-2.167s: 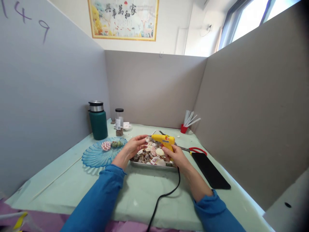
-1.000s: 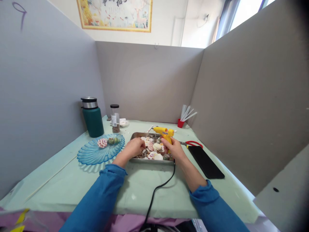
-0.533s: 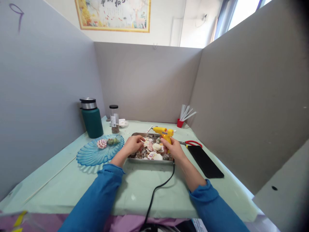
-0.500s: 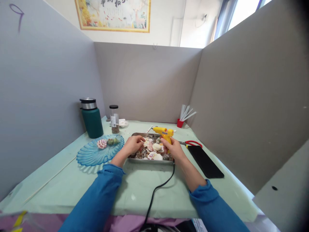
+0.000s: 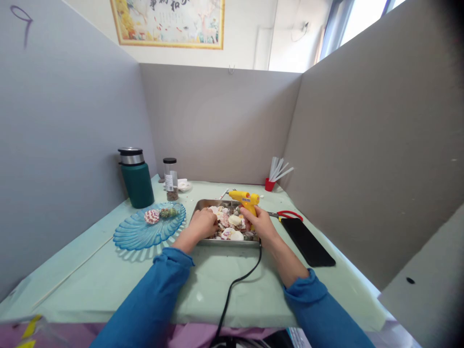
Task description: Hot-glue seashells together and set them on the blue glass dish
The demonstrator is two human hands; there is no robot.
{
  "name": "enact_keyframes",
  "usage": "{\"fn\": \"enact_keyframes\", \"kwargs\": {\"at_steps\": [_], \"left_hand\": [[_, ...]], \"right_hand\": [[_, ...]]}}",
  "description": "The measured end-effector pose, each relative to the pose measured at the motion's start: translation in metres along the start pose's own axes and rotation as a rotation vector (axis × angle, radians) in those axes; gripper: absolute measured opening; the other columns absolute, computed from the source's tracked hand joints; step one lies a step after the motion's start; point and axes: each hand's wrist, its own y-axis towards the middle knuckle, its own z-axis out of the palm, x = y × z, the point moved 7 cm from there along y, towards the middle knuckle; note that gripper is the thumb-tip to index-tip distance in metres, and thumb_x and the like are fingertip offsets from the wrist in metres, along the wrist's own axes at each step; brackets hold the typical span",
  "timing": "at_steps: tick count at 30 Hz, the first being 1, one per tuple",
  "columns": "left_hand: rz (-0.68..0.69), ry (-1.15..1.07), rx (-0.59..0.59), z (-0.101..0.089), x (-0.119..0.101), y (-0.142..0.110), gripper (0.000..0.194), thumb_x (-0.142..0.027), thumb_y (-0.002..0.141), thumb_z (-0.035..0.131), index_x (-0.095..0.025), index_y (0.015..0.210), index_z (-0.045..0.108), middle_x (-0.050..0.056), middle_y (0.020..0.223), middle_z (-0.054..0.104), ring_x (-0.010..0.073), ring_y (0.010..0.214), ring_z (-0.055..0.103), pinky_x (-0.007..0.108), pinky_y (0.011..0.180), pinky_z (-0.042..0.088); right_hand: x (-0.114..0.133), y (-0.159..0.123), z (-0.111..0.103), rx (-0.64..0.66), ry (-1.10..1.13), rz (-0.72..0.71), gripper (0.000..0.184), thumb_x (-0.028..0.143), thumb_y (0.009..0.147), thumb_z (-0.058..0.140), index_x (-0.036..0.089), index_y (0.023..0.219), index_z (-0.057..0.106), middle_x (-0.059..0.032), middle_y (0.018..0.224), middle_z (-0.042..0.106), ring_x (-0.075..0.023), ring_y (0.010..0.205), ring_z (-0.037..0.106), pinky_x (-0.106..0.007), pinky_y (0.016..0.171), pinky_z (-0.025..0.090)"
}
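Note:
A yellow hot glue gun [image 5: 248, 199] is gripped in my right hand [image 5: 261, 223], its nozzle pointing left above the tray's far side. My left hand [image 5: 204, 224] reaches into the metal tray [image 5: 226, 243] with its fingers curled down among the seashells [image 5: 232, 234]. The fingertips are partly hidden, so anything they pinch does not show. Left of the tray lies a blue scalloped glass plate [image 5: 136, 237], bearing a striped scallop shell [image 5: 151, 216] and a greenish clustered piece [image 5: 167, 212].
Red-handled scissors [image 5: 290, 215] and a black phone [image 5: 307, 241] lie to the right. A red cup [image 5: 269, 184] holds glue sticks. At the left back stand a green bottle [image 5: 137, 186] and a clear jar [image 5: 171, 179]. The gun's black cord [image 5: 235, 281] crosses the front.
My left hand has moved slightly right and deeper into the shells, with its fingers more curled. My right hand stays in place with the glue gun.

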Motion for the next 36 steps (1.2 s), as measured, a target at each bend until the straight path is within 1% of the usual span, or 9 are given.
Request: {"fn": "enact_keyframes", "kwargs": {"at_steps": [3, 8, 15, 17, 20, 22, 25, 30, 36], "left_hand": [[-0.029, -0.054, -0.012, 0.002, 0.004, 0.003, 0.017, -0.025, 0.071, 0.060, -0.020, 0.080, 0.073, 0.013, 0.090, 0.069, 0.0269, 0.088, 0.062, 0.032, 0.075, 0.044], [-0.127, -0.254, -0.020, 0.008, 0.022, 0.008, 0.010, -0.021, 0.068, 0.062, -0.021, 0.074, 0.070, 0.007, 0.078, 0.070, 0.0215, 0.079, 0.063, 0.027, 0.071, 0.044], [-0.154, -0.450, -0.089, 0.000, 0.031, 0.008, 0.005, -0.019, 0.069, 0.061, -0.018, 0.069, 0.066, 0.004, 0.069, 0.068, 0.0178, 0.069, 0.061, 0.026, 0.065, 0.044], [-0.214, -0.633, -0.097, 0.000, 0.035, 0.007, 0.003, -0.020, 0.070, 0.063, -0.017, 0.069, 0.063, 0.002, 0.064, 0.065, 0.0158, 0.063, 0.060, 0.026, 0.063, 0.046], [-0.272, -1.135, -0.058, 0.004, 0.036, 0.004, 0.010, -0.022, 0.072, 0.065, -0.015, 0.072, 0.058, 0.001, 0.060, 0.063, 0.0128, 0.056, 0.060, 0.026, 0.060, 0.049], [-0.247, -1.464, -0.016, 0.004, 0.031, 0.001, 0.015, -0.024, 0.073, 0.068, -0.014, 0.078, 0.059, 0.002, 0.067, 0.065, 0.0119, 0.058, 0.062, 0.027, 0.063, 0.052], [-0.169, -1.741, 0.064, -0.002, 0.021, -0.003, 0.027, -0.021, 0.071, 0.072, -0.013, 0.095, 0.062, 0.005, 0.081, 0.069, 0.0124, 0.064, 0.066, 0.029, 0.068, 0.054], [-0.147, -1.835, 0.125, -0.004, 0.015, -0.006, 0.026, -0.014, 0.075, 0.069, -0.011, 0.101, 0.063, 0.010, 0.085, 0.071, 0.0153, 0.073, 0.069, 0.029, 0.073, 0.055], [-0.180, -1.851, 0.050, -0.003, 0.016, -0.004, 0.022, -0.016, 0.072, 0.073, -0.011, 0.090, 0.061, 0.009, 0.089, 0.071, 0.0177, 0.079, 0.070, 0.028, 0.070, 0.056]], "right_hand": [[0.000, 0.000, 0.000, 0.001, 0.008, -0.008, 0.033, 0.047, 0.071, 0.070, 0.017, 0.081, 0.062, 0.0070, 0.047, 0.046, -0.0078, 0.040, 0.038, -0.022, 0.041, 0.030], [0.001, 0.000, 0.000, -0.010, 0.005, 0.001, 0.034, 0.047, 0.069, 0.071, 0.016, 0.080, 0.062, 0.0065, 0.046, 0.046, -0.0081, 0.040, 0.038, -0.023, 0.041, 0.030], [0.002, -0.001, 0.001, -0.014, 0.001, 0.003, 0.033, 0.047, 0.071, 0.070, 0.016, 0.079, 0.061, 0.0075, 0.046, 0.045, -0.0074, 0.039, 0.037, -0.022, 0.041, 0.030], [0.002, -0.001, 0.001, -0.009, 0.006, 0.007, 0.034, 0.047, 0.070, 0.070, 0.017, 0.078, 0.060, 0.0078, 0.046, 0.045, -0.0074, 0.039, 0.037, -0.022, 0.041, 0.030], [0.001, -0.001, 0.001, -0.001, 0.012, 0.009, 0.034, 0.048, 0.069, 0.071, 0.016, 0.080, 0.060, 0.0078, 0.047, 0.046, -0.0074, 0.040, 0.038, -0.022, 0.041, 0.030], [0.002, -0.001, 0.001, -0.003, 0.010, 0.003, 0.035, 0.048, 0.070, 0.070, 0.016, 0.081, 0.061, 0.0076, 0.047, 0.046, -0.0075, 0.040, 0.038, -0.022, 0.041, 0.030], [0.003, -0.001, 0.001, -0.003, 0.006, -0.009, 0.035, 0.048, 0.070, 0.070, 0.016, 0.081, 0.061, 0.0076, 0.046, 0.046, -0.0077, 0.040, 0.038, -0.022, 0.042, 0.031], [0.004, -0.002, 0.001, 0.009, 0.003, -0.011, 0.036, 0.049, 0.070, 0.070, 0.016, 0.081, 0.062, 0.0067, 0.047, 0.048, -0.0084, 0.041, 0.039, -0.023, 0.042, 0.031], [0.006, -0.002, 0.003, 0.023, 0.054, -0.050, 0.036, 0.046, 0.069, 0.071, 0.015, 0.087, 0.063, 0.0077, 0.046, 0.047, -0.0078, 0.041, 0.038, -0.022, 0.044, 0.032]]}}
